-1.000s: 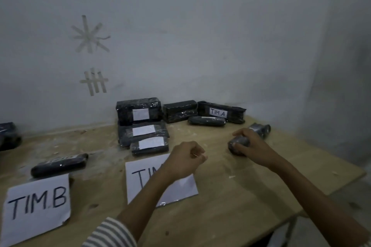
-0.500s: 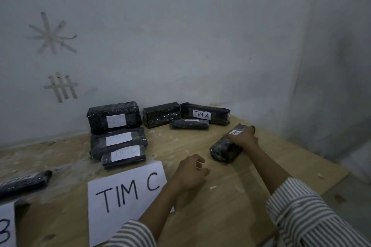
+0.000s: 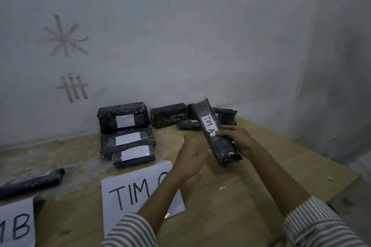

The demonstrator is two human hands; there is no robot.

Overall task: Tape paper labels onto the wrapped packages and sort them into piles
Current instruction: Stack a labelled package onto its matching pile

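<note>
My right hand [image 3: 237, 140] grips a long black wrapped package [image 3: 216, 134] with a white "TIM.A" label, held tilted above the wooden table [image 3: 261, 166]. My left hand [image 3: 190, 158] is open, palm toward the package's lower end, just short of touching it. Three black packages with "TIM C" labels [image 3: 126, 138] are stacked behind the "TIM C" sheet [image 3: 136, 188]. Several black packages [image 3: 170, 115] lie by the wall at the back, partly hidden behind the held one.
A black package [image 3: 30, 182] lies at the left above the "TIM B" sheet [image 3: 16, 224]. Tape strips [image 3: 64, 36] are stuck on the wall. The table's right edge [image 3: 345, 182] drops to the floor.
My right hand has lifted the package off the table and tilted it up, label showing. My left hand has opened and risen toward it.
</note>
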